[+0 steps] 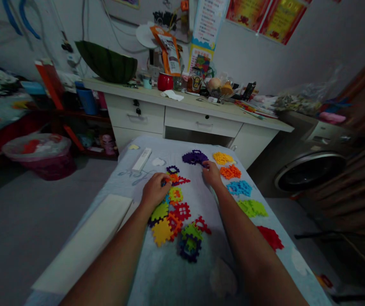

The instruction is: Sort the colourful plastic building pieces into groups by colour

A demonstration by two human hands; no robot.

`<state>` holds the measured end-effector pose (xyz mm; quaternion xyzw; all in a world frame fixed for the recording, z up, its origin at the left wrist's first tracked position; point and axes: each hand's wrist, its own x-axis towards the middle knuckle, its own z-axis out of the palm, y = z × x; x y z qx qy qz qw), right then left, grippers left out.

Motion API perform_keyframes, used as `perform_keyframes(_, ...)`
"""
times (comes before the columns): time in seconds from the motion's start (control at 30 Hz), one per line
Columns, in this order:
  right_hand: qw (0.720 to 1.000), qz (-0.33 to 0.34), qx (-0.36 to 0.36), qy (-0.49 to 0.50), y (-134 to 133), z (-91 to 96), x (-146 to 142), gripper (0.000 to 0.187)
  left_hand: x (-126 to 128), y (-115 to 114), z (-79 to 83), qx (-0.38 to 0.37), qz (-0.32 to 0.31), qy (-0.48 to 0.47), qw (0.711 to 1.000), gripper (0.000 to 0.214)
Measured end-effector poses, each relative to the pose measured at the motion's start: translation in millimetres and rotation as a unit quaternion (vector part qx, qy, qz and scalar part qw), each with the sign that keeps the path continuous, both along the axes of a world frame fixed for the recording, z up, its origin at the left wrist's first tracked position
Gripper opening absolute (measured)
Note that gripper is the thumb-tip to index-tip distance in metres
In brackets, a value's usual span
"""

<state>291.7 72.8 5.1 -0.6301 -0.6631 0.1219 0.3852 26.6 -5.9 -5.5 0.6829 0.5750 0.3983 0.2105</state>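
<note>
My left hand curls over the upper left of a heap of mixed plastic interlocking tiles. A dark bluish bit shows at its fingertips, and its grip is partly hidden. Beside those fingers lie an orange tile, a red triangular tile and a purple frame tile. Lower in the heap are a yellow tile, a red window tile and a dark blue frame tile. My right hand pinches a purple tile at the right edge of the purple pile.
Down the right side run yellow, orange, blue, green and red piles. A white remote-like bar lies at the far left. Behind stands a cluttered desk; a washing machine is at right.
</note>
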Motion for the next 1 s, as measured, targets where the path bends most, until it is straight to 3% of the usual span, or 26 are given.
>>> perform_keyframes(0.2,0.985,0.156,-0.069,-0.013,-27,5.8,-43,0.030,0,2,-3.1,0.005,0.001,-0.006,1.000,0.020)
perform_keyframes(0.47,0.969,0.235,-0.048,-0.059,-21,4.6,-75,0.049,0,0,-0.8,0.009,0.002,0.004,1.000,0.020)
perform_keyframes(0.73,0.972,0.208,-0.055,-0.094,-4,2.6,-84,0.030,0,-1,3.3,0.002,0.006,0.011,1.000,0.020)
perform_keyframes(1.0,0.979,0.164,-0.058,0.105,-1,-10.8,-66,0.016,1,-1,1.4,0.006,0.002,0.013,1.000,0.020)
